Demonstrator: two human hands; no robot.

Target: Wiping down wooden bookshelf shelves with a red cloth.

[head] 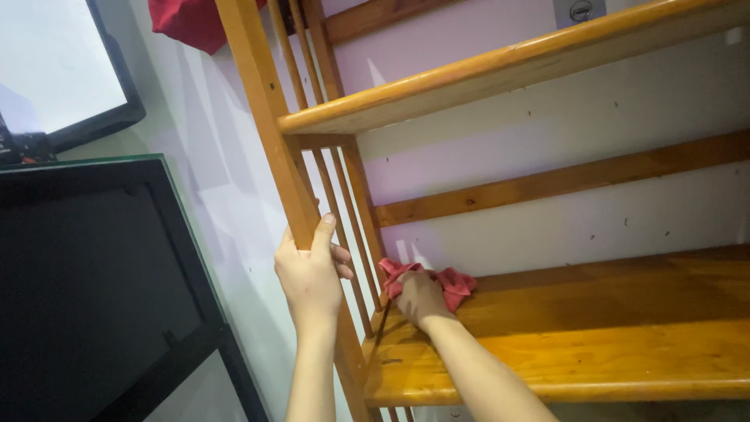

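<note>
The right hand's fingers [406, 291] are bunched together on a red cloth [449, 283], pressing it onto the lower shelf board [594, 328] at its back left corner, at about seven o'clock in the view. The right hand [422, 299] covers most of the cloth; crumpled folds show at its two o'clock. The left hand [311, 273] is wrapped around the front upright post [269, 125] of the wooden shelf unit, thumb up the post, fingers curled behind, steadying it. Thin wooden rods [344, 195] run just behind. This looks like wiping in progress at the corner; the next stroke would call for dragging the cloth toward three o'clock along the board while the post grip holds. A dark cabinet [94, 281] stands at nine o'clock.
</note>
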